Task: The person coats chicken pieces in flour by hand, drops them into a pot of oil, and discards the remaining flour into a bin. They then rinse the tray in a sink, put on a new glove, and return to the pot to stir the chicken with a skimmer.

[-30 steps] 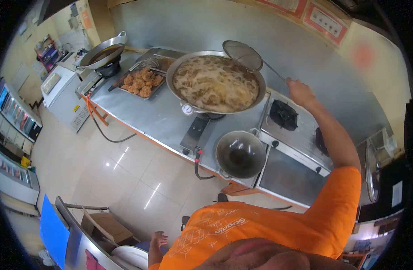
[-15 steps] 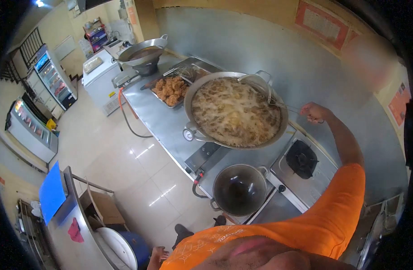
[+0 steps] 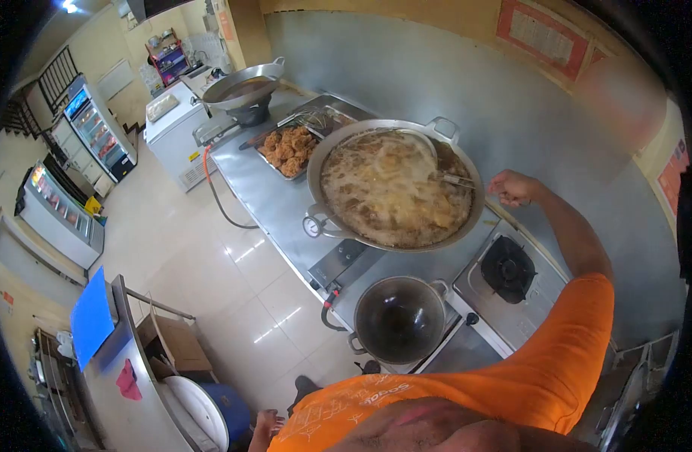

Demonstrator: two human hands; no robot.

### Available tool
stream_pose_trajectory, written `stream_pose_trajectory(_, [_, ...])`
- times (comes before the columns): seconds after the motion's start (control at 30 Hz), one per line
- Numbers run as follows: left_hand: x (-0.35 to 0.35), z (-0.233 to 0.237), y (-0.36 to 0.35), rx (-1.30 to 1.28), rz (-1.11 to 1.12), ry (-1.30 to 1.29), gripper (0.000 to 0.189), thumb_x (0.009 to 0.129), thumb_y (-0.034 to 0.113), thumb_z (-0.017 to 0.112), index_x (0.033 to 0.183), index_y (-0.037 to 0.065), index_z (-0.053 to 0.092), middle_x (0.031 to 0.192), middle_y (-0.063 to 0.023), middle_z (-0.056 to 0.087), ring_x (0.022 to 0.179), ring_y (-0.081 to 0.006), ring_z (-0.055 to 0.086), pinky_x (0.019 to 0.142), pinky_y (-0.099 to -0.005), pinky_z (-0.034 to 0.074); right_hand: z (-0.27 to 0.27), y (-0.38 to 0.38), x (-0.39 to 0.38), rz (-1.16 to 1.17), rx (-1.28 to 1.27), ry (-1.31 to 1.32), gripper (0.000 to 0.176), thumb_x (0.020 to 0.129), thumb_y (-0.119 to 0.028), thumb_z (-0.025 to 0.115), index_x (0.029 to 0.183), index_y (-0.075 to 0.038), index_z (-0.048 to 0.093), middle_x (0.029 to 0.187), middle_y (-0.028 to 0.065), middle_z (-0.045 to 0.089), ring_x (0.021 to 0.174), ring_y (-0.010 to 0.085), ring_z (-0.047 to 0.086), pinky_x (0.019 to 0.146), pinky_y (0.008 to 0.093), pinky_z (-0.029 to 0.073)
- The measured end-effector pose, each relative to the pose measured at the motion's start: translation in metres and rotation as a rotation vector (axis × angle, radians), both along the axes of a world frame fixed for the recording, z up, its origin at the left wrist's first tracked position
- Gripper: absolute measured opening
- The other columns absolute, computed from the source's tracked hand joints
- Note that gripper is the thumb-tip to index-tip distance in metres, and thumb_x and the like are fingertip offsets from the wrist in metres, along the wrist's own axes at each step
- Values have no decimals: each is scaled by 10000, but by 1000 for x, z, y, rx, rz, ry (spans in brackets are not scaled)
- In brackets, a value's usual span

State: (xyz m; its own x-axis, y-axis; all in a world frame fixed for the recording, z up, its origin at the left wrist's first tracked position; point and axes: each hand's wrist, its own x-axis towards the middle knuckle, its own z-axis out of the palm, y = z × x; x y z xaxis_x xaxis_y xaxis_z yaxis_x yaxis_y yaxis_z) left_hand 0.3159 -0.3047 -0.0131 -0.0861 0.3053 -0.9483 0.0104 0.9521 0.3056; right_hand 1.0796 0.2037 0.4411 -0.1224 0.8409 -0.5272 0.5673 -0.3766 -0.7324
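Note:
My right hand is closed around the handle of a metal strainer, just outside the right rim of a large wok. The strainer's head dips into the bubbling oil near that rim, and its far part is hidden in the foam. Pieces of food show through the froth. My left hand hangs low beside my body at the bottom, away from the counter, its fingers apart and nothing seen in them. A dial thermometer sits at the wok's lower left edge.
Browned fried pieces fill a tray left of the large wok. An empty dark wok stands nearer me, beside a gas burner. Another wok is at the far end. A side table with a blue sheet stands left.
The strainer has gone lower into the oil, toward the wok's right side. My right hand has moved slightly left, closer to the rim. The view has shifted a little.

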Motion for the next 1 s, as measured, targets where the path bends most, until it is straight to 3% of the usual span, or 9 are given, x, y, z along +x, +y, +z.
stream_pose_trajectory(0.13, [-10, -18, 8, 15, -3, -79, 367, 912, 356, 337, 1077, 51, 459, 972, -191, 613, 629, -269, 606, 559, -378, 515, 30, -38, -44, -32, 33, -35, 172, 907, -164, 436, 942, -9, 503, 536, 24, 429, 328, 89, 338, 269, 233, 230])
stream_pose_trajectory(0.27, [-51, -72, -1, 7, 102, -356, 356, 911, 350, 342, 1053, 46, 461, 952, -194, 617, 595, -260, 604, 540, -373, 516, 14, -52, -64, -78, 35, 157, 163, 920, -175, 444, 910, -19, 492, 550, 16, 432, 332, 65, 343, 259, 203, 214])
stream_pose_trajectory(0.33, [-65, -79, 13, 47, -7, -288, 337, 914, 318, 353, 1076, 42, 457, 964, -199, 615, 568, -261, 599, 518, -380, 511, 12, -63, -76, -112, 54, 210, 188, 927, -196, 443, 903, -16, 489, 556, 24, 447, 336, 70, 367, 268, 205, 237])
stream_pose_trajectory(0.67, [-125, 42, 137, 231, -309, 53, 285, 913, 232, 373, 1107, 49, 472, 854, -174, 642, 504, -243, 565, 420, -335, 473, 11, -108, -160, -455, 192, 204, 134, 912, -143, 424, 860, -27, 467, 577, 54, 485, 327, 86, 391, 256, 216, 235])
stream_pose_trajectory(0.77, [-187, 15, 147, 225, -40, -118, 268, 911, 243, 373, 1077, 75, 500, 831, -156, 648, 503, -243, 563, 418, -332, 474, 11, -115, -177, -495, 243, 109, 117, 899, -133, 421, 849, -34, 459, 568, 53, 482, 334, 94, 404, 271, 226, 257])
stream_pose_trajectory(0.83, [-209, 9, 155, 307, -164, -55, 262, 910, 248, 370, 1049, 87, 523, 830, -148, 652, 505, -240, 564, 424, -329, 480, 15, -120, -186, -490, 262, -39, 121, 896, -127, 410, 820, -45, 454, 575, 43, 479, 349, 108, 416, 302, 245, 296])
stream_pose_trajectory(0.87, [-217, 22, 155, 392, -379, 67, 263, 910, 249, 367, 1031, 90, 536, 837, -145, 654, 507, -237, 566, 430, -328, 486, 17, -123, -192, -495, 268, -104, 126, 889, -125, 414, 806, -40, 457, 570, 46, 480, 349, 111, 418, 304, 252, 301])
stream_pose_trajectory(1.0, [-221, 33, 169, 360, -453, 160, 241, 872, 227, 408, 986, 74, 556, 855, -129, 658, 550, -231, 584, 464, -323, 499, 8, -118, -192, -457, 364, -377, 222, 849, -134, 446, 676, -3, 492, 534, 90, 510, 332, 164, 442, 317, 315, 333])
